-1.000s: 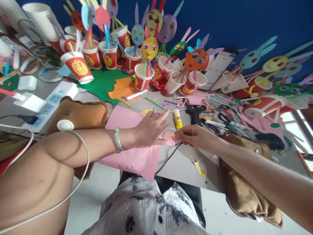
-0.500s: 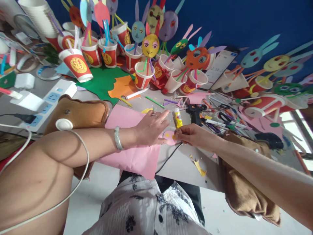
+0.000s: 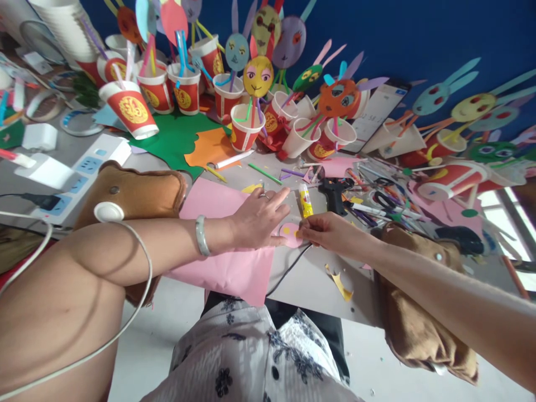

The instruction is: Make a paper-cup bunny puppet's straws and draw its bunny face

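Observation:
A small pink paper circle (image 3: 288, 237) with yellow paper spots lies on the table between my hands. My left hand (image 3: 262, 220) rests over a pink paper sheet (image 3: 234, 273), its fingers spread and its thumb at the circle's left edge. At the right edge, the fingers of my right hand (image 3: 320, 229) are pinched together on a small yellow paper piece (image 3: 298, 234), partly hidden by the fingertips. Just behind the circle is a yellow glue stick (image 3: 305, 201). A black glue gun (image 3: 334, 195) lies to its right.
Several paper cups (image 3: 247, 128) with paper rabbit heads on straws stand along the back. Pens and scissors (image 3: 385, 206) clutter the right. A power strip (image 3: 86, 173) lies left. Brown cushions (image 3: 134, 192) sit under my arms; a white cable (image 3: 146, 262) crosses my left arm.
My right fingertips have shifted very slightly at the circle's edge, and a bit more of its right side shows. My left hand has stayed in place.

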`<state>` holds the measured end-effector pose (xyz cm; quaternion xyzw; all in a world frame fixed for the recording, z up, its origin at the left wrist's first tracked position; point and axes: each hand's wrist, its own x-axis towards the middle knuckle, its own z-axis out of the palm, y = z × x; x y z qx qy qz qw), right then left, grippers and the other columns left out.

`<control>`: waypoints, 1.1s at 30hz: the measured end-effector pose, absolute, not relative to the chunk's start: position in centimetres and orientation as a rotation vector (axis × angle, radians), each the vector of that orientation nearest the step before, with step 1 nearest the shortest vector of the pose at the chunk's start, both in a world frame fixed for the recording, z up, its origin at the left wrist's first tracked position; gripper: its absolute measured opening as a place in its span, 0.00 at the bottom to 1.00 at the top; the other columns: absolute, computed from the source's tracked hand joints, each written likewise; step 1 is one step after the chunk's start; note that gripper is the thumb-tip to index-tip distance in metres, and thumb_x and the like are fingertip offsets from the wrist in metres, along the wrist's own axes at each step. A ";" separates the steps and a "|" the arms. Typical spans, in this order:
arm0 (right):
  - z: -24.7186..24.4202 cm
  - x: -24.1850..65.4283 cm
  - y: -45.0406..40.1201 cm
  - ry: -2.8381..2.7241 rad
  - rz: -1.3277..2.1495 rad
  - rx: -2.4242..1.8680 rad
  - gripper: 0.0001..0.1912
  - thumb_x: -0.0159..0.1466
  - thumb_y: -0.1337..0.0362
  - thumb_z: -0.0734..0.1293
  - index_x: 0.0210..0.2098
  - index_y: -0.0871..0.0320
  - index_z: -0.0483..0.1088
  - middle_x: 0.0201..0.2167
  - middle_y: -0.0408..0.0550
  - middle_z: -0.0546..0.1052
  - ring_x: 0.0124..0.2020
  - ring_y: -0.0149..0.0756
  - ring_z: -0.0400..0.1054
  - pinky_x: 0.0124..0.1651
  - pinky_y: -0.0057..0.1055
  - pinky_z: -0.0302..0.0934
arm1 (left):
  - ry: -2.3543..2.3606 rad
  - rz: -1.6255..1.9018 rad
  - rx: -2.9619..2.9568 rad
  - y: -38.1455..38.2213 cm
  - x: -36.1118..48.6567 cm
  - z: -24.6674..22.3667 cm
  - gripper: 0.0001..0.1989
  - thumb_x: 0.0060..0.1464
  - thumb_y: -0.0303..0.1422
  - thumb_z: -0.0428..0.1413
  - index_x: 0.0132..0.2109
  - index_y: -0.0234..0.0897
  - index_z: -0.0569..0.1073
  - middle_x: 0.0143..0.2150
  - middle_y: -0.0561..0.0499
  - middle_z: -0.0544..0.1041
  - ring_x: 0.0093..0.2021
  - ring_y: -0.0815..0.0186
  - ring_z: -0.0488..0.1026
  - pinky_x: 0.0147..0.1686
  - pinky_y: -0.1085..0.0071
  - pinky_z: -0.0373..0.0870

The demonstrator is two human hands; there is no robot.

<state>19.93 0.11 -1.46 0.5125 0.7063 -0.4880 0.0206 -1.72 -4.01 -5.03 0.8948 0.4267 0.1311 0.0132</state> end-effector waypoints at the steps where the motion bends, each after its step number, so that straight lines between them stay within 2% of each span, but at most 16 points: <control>1: -1.5 19.9 0.1 2.197 -1.499 1.593 0.17 0.54 0.51 0.73 0.20 0.57 0.73 0.15 0.39 0.66 0.18 0.25 0.54 0.22 0.26 0.47 | 1.330 0.408 2.790 -4.0 -1.7 -5.0 0.28 0.58 0.51 0.57 0.51 0.29 0.72 0.69 0.26 0.61 0.53 0.45 0.71 0.54 0.48 0.61; 11: -1.4 19.6 0.0 2.223 -1.334 1.591 0.18 0.56 0.49 0.69 0.22 0.58 0.74 0.16 0.39 0.66 0.19 0.27 0.55 0.23 0.27 0.49 | 1.342 0.411 2.799 -4.0 -1.6 -5.2 0.28 0.57 0.52 0.57 0.51 0.29 0.72 0.69 0.27 0.61 0.53 0.47 0.71 0.53 0.50 0.61; 23: -1.3 19.3 -0.2 2.267 -1.240 1.583 0.17 0.57 0.52 0.66 0.22 0.58 0.75 0.16 0.40 0.67 0.20 0.27 0.56 0.24 0.27 0.50 | 1.347 0.401 2.828 -4.0 -1.6 -5.4 0.29 0.58 0.53 0.56 0.51 0.29 0.72 0.69 0.27 0.61 0.53 0.46 0.71 0.52 0.51 0.60; 33: -1.9 20.2 -0.2 2.242 -1.225 1.712 0.24 0.56 0.44 0.69 0.18 0.57 0.66 0.15 0.38 0.64 0.18 0.26 0.53 0.23 0.27 0.47 | 1.353 0.396 2.795 -4.0 -1.5 -5.3 0.30 0.58 0.53 0.56 0.53 0.29 0.72 0.69 0.28 0.61 0.51 0.47 0.71 0.54 0.50 0.59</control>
